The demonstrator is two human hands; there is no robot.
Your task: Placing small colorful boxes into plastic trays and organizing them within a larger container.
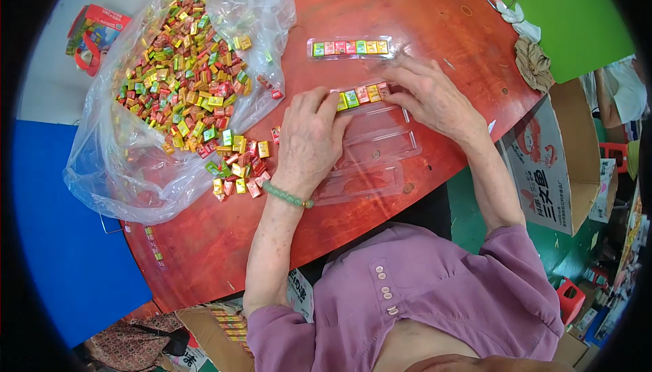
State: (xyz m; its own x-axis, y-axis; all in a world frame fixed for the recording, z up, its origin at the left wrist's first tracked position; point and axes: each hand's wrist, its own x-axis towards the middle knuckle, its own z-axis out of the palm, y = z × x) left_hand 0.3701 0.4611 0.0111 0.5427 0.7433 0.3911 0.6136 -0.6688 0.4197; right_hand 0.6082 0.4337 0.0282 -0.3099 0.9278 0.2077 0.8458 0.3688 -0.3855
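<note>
A row of small wrapped candies [360, 96], green, yellow and pink, lies along the nearer part of a clear plastic tray [377, 142]. At the row's left end my left hand [309, 134] is closed, thumb and fingers around the end pieces. My right hand [435, 94] closes on the other end, its fingertips pressed to the last candies. Just beyond, another clear tray [350, 57] holds a full row of candies. The pieces under my fingertips are partly hidden. A green bead bracelet [288, 196] circles my left wrist.
On the left, a large clear plastic bag [102, 148] lies open with heaped wrapped candies [187, 80]. Loose candies [238, 165] spill onto the red table [204, 256]. A crumpled brown cloth [533, 64] lies at the far right edge. A cardboard box [574, 148] stands beyond the right edge.
</note>
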